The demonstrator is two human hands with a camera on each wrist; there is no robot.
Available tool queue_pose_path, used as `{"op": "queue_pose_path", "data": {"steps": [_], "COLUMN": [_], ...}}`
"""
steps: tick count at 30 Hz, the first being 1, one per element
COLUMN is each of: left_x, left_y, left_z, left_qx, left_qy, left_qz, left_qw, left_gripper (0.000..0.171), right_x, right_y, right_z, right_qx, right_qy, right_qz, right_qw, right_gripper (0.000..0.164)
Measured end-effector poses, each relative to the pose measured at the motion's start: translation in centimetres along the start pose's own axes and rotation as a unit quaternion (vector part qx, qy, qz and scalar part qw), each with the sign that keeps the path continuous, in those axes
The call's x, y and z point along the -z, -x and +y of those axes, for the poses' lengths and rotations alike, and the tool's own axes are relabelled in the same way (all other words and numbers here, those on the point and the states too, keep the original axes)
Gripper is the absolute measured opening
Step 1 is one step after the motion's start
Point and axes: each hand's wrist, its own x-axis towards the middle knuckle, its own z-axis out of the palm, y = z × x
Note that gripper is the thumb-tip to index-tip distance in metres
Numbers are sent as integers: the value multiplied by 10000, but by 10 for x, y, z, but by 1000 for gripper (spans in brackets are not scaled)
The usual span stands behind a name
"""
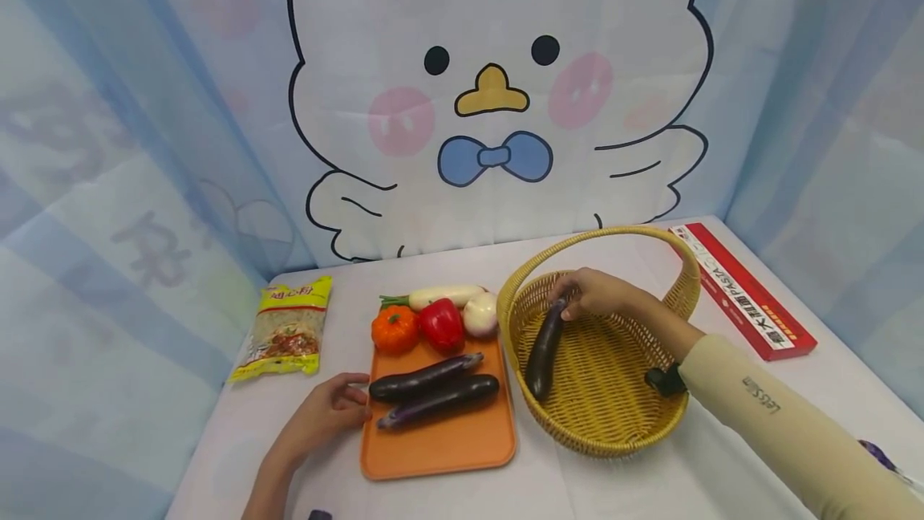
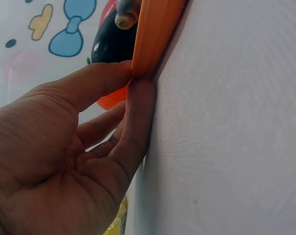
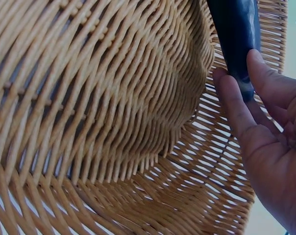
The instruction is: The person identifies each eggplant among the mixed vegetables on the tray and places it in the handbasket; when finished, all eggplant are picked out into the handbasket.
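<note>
Right hand [image 1: 588,292] in over the golden-brown woven basket with the tall arched handle [image 1: 606,375], thumb and fingers pinching the stem end of a long, glossy dark-purple eggplant [image 1: 545,351]! That eggplant is inside the basket, along its left side, stem end away from the wearer; whether its weight rests on the weave, I can't tell. Over to the left hand [image 1: 328,412], and it has the left edge of the flat, rectangular orange tray [image 1: 447,456] pinched between thumb and fingers. Two more dark-purple eggplants [image 1: 426,377] lie on that tray, side by side. Crowded at its far end: a ribbed orange pumpkin [image 1: 395,330], a shiny red bell pepper [image 1: 441,325], a round whitish vegetable [image 1: 480,314], and behind them a long white radish with green stalks [image 1: 447,295]. Wide left, a yellow plastic food packet [image 1: 285,327]; right of the basket, a long red-and-white pasta box [image 1: 743,291].
</note>
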Motion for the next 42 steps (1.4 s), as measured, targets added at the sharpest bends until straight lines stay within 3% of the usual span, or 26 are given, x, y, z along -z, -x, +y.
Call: {"op": "queue_pose_path", "data": {"steps": [9,25,39,42], "left_x": [-2,-1,-1,-1], "left_y": [-1,1,3,1], "left_z": [1,2,3,3], "left_qx": [72,-24,-73,-93], "left_qy": [-36,-90,-125,-112], "left_qz": [112,94,157,120], "left_qw": [9999,9999,9998,9998], "left_gripper": [61,59,56,56], "right_x": [-3,-2,7,12], "right_y": [-1,-1,4,7], "right_z": [5,-2,-8,-15], "right_qx": [-53,-349,-209,-162], "right_qy": [-179,223,462,661], "right_qz": [-91,162,96,253], "right_qw": [9998,9990,9987,9974], "right_gripper": [30,27,28,30]}}
